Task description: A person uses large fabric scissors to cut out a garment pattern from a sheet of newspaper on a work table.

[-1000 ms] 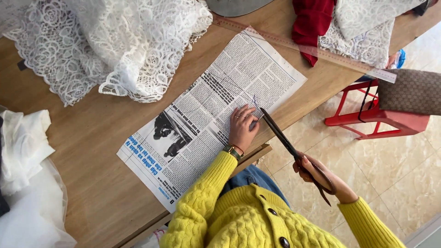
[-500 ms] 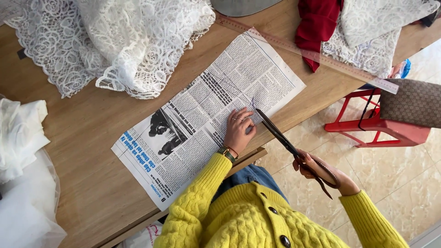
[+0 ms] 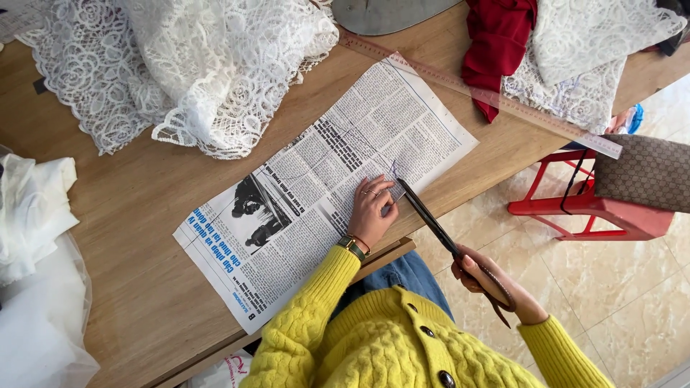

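A folded newspaper sheet (image 3: 316, 187) with pen lines drawn on it lies on the wooden table (image 3: 136, 215). My left hand (image 3: 372, 210) presses flat on its near edge, fingers spread, with a ring and a wristwatch. My right hand (image 3: 496, 284) grips the handles of long dark scissors (image 3: 431, 223). The blades reach up to the paper's edge beside my left fingers. Both arms wear yellow knitted sleeves.
White lace fabric (image 3: 187, 65) is heaped at the table's back left. A long clear ruler (image 3: 496, 100) lies by red cloth (image 3: 499, 43) and more lace (image 3: 582, 65). White cloth (image 3: 32, 215) sits at the left. A red stool (image 3: 589, 205) bearing a brown bag (image 3: 647, 172) stands on the tiled floor.
The scissors' tips have moved in to the newspaper's edge by my left hand. My left hand stays pressed on the paper. The view has shifted slightly.
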